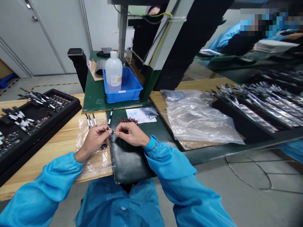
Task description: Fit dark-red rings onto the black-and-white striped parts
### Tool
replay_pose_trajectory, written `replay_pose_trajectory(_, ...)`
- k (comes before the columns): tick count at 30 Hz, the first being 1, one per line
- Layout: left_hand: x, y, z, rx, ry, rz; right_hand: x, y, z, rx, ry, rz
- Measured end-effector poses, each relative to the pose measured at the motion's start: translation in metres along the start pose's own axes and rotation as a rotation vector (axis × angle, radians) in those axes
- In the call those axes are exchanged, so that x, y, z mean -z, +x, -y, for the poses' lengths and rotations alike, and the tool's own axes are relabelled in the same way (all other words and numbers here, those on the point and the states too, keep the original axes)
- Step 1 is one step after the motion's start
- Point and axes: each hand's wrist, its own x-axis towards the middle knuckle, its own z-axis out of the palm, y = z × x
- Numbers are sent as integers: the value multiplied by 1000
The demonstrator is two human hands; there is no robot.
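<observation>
Between its thumb and fingers my left hand point(94, 138) pinches a small circuit board, whose black-and-white flex strip point(110, 117) stands upward. My right hand point(132, 134) is closed in a pinch at the board's right side, fingertips almost meeting the left ones. Whatever it holds is too small to make out. Just behind the right hand lies a pile of small dark parts with red wires point(130, 120). Under my left hand a clear plastic bag point(81, 134) is spread on the wooden tabletop, with several more strip-ended boards point(90, 120) on it, partly hidden by the hand.
Black foam trays point(59, 118) of boards stand at left. Beyond my hands, a blue bin point(123, 97) holds a white bottle point(114, 71). A paper slip point(139, 115) lies nearby. Clear bags point(199, 116) and more filled trays point(246, 123) occupy the right, near a co-worker's blue sleeve point(223, 36).
</observation>
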Motion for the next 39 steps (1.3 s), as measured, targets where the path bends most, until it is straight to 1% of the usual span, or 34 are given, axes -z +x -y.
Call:
replay_pose_trajectory(16,2,1,5,-3,2,42,2,-1,4,-19,46,17)
replay_pose_trajectory(20,1,0,3,-5,12,25,1,0,4,-15,50,14)
replay_pose_trajectory(25,1,-1,2,-55,71,15,2,-1,7,-33,49,27)
replay_pose_trajectory(28,1,0,6,-126,143,15,4,-1,7,-51,60,76)
replay_pose_trajectory(30,2,0,9,-145,166,23,4,-1,6,-62,69,101)
replay_pose_trajectory(34,4,0,8,-107,148,62,5,-1,7,-67,89,95)
replay_pose_trajectory(39,3,-1,3,-85,119,80,5,-1,12,-91,132,93)
